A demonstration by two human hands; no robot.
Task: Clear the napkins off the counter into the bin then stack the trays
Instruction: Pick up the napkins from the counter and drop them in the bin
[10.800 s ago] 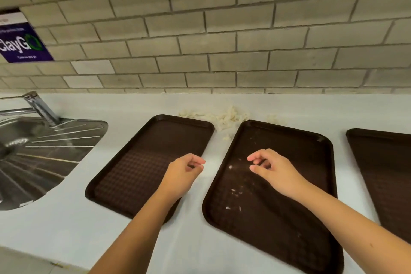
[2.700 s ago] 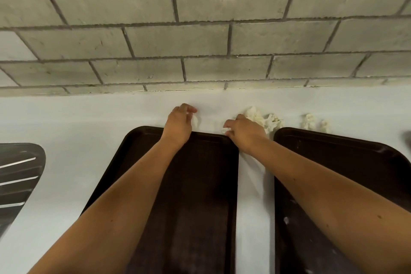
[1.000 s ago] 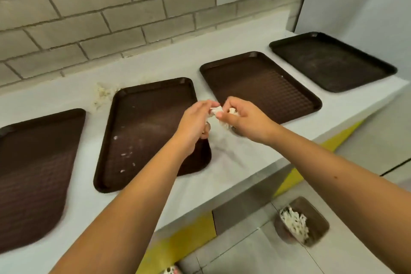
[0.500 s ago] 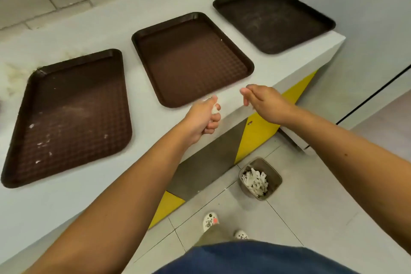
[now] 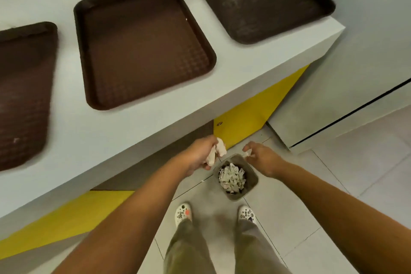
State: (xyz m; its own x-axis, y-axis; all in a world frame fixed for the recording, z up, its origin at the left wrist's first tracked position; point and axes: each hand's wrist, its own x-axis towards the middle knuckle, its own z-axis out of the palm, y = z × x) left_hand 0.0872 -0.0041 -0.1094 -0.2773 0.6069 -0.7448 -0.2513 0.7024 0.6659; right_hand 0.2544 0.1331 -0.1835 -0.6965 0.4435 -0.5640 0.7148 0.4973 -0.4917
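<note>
My left hand (image 5: pixel 199 154) grips a wad of crumpled white napkins (image 5: pixel 216 151) just left of and above the small grey bin (image 5: pixel 250 187) on the floor. The bin holds several crumpled napkins (image 5: pixel 232 177). My right hand (image 5: pixel 263 158) hovers over the bin's far right rim and pinches a small white napkin scrap (image 5: pixel 248 153). Three brown trays lie on the white counter (image 5: pixel 93 131): a left tray (image 5: pixel 22 93), a middle tray (image 5: pixel 142 44) and a darker right tray (image 5: pixel 260 0).
The counter's front edge runs diagonally above my hands, with yellow and brown panels (image 5: pixel 249 113) below it. My feet in white clogs (image 5: pixel 183 214) stand on the grey tiled floor just in front of the bin. A grey wall panel (image 5: pixel 347 95) rises at right.
The view has swung down from the counter to the floor. Both hands dropped below the counter edge and now sit over the bin, still holding napkin pieces.
</note>
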